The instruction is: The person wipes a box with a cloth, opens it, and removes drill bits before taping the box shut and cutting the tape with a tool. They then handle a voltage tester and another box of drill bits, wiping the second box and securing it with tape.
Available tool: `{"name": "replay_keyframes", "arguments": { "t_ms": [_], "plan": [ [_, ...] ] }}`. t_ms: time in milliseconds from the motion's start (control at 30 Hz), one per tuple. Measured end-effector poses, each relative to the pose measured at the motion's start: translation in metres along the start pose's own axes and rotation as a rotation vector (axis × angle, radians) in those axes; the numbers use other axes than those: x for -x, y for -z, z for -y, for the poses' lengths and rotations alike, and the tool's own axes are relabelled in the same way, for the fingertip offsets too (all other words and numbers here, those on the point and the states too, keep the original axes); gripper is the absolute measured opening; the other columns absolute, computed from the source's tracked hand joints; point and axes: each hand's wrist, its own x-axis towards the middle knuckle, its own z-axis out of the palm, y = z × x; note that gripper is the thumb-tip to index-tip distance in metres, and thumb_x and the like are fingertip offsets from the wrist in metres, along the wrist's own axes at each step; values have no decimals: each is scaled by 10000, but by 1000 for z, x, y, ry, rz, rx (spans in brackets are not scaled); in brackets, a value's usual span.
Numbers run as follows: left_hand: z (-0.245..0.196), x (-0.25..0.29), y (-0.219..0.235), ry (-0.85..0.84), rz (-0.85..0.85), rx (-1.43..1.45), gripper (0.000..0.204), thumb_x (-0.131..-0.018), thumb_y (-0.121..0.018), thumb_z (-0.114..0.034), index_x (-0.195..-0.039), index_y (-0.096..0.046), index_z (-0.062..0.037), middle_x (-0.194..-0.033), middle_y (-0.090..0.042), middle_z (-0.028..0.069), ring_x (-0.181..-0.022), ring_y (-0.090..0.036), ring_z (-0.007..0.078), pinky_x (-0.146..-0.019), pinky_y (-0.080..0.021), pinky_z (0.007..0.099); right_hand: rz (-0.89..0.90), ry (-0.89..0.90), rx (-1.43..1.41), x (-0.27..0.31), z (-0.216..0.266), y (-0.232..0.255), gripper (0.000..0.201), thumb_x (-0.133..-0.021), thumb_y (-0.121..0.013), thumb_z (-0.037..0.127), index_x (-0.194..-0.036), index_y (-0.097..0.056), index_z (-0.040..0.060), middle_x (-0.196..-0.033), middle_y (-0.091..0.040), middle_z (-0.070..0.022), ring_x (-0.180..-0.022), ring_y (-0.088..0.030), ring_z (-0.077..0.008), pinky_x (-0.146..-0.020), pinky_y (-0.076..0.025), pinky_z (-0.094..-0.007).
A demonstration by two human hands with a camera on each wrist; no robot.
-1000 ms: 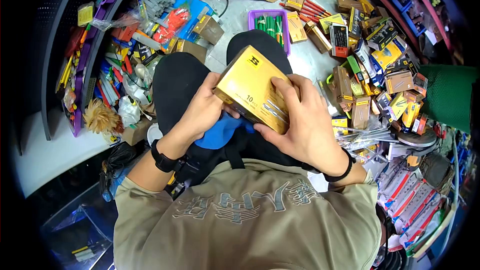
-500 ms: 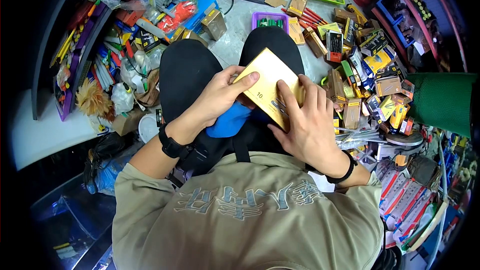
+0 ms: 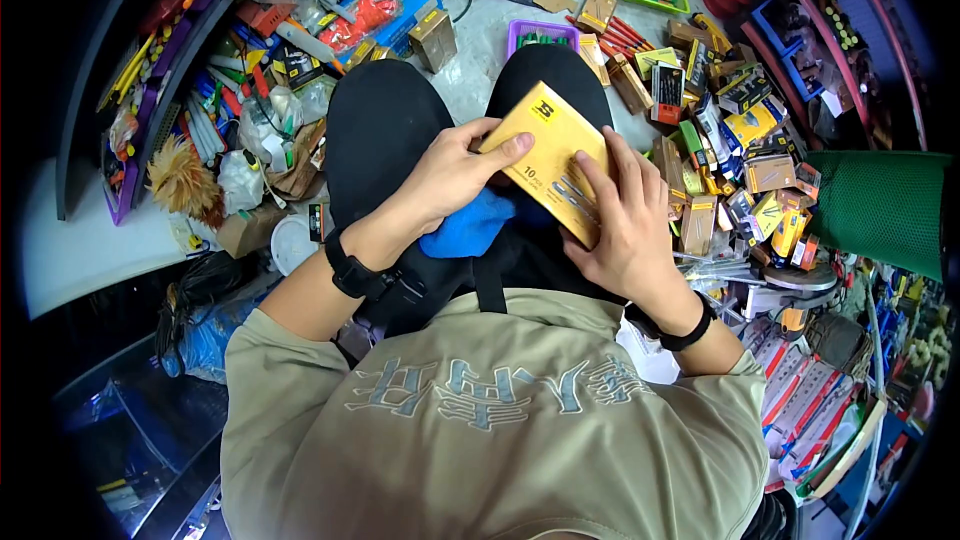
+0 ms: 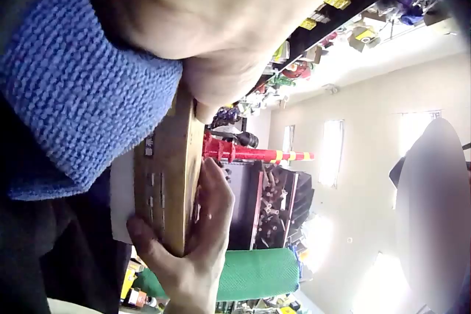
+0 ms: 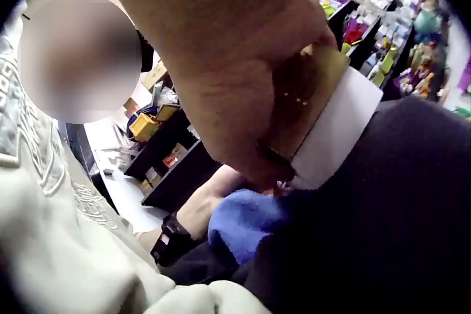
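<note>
I see my left hand (image 3: 455, 175) and my right hand (image 3: 625, 225) both gripping the yellow box (image 3: 548, 155) between them, above my lap, with a blue cloth (image 3: 470, 225) just below.

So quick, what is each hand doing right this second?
Left hand: grips the yellow box by its left edge, thumb on top.
Right hand: holds the same box from the right, fingers on its face.

box (image 3: 552, 157): glossy gold cardboard | cloth (image 3: 470, 225): blue knitted, rough
</note>
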Motion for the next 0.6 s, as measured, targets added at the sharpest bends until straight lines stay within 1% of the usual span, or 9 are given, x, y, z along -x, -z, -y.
{"name": "replay_keyframes", "arguments": {
  "t_ms": [67,100,300,367,400,467,500,567,600],
  "plan": [
    [4,-4,1,126,12,-37,597,-916,-790,-424,-1173,-653,97,-1016,-725,125,-867,-674,131,-792,-547,273,62,-61,-133,-1,-12,0,993,-610,-895,196,-1477,-434,48,-1521,-404,-246,-1293,-473,-439,-1088,-420,-513],
    [6,-4,0,124,12,-37,597,-916,-790,-424,-1173,-653,97,-1016,-725,125,-867,-674,131,-792,-547,273,61,-50,-121,1,-17,-1,1008,-620,-900,208,-1485,-414,34,-1516,-408,-246,-1277,-482,-435,-1086,-432,-499],
    [3,-14,1,84,35,-144,636,-901,-788,-481,-1143,-655,92,-945,-722,111,-825,-685,124,-753,-558,266,57,-42,-67,-1,-17,-12,1053,-616,-907,190,-1516,-380,48,-1467,-421,-272,-1218,-496,-457,-1062,-438,-502],
    [-14,-9,6,185,101,-453,663,-872,-809,-475,-1203,-650,76,-1032,-706,142,-912,-692,199,-847,-551,310,107,-17,-122,-2,-22,-9,1068,-614,-908,182,-1526,-366,56,-1449,-415,-285,-1185,-498,-470,-1047,-440,-507],
    [-19,-3,10,174,99,-453,663,-872,-809,-475,-1203,-650,76,-1032,-706,142,-912,-692,199,-847,-551,310,126,-35,-164,-2,-25,-8,1049,-629,-899,163,-1521,-359,51,-1450,-408,-285,-1234,-481,-487,-1080,-426,-503],
    [-28,18,18,-87,44,-1080,784,-760,-869,-511,-1249,-641,59,-1126,-669,173,-1067,-679,307,-930,-536,376,102,-45,-269,-2,-34,-10,1034,-637,-894,155,-1515,-360,47,-1453,-406,-286,-1269,-466,-494,-1101,-413,-499],
    [-37,31,22,-27,38,-1089,871,-664,-903,-535,-1270,-643,32,-1197,-623,192,-1168,-625,381,-975,-512,423,85,-63,-386,-1,-39,-11,1019,-645,-890,147,-1510,-362,43,-1456,-405,-286,-1304,-451,-500,-1123,-401,-495],
    [-36,47,36,-68,22,-1248,661,-766,-861,-441,-1203,-676,20,-1141,-657,176,-1110,-654,373,-938,-522,439,93,-61,-442,1,-48,-14,1011,-652,-889,126,-1503,-351,36,-1470,-401,-280,-1369,-421,-488,-1160,-375,-483],
    [-35,50,44,-68,21,-1250,661,-766,-861,-441,-1203,-676,20,-1141,-657,176,-1110,-654,373,-938,-522,439,42,-78,-546,3,-52,-20,1007,-646,-897,124,-1488,-353,35,-1480,-390,-284,-1374,-421,-482,-1161,-376,-487]
  ]
}}
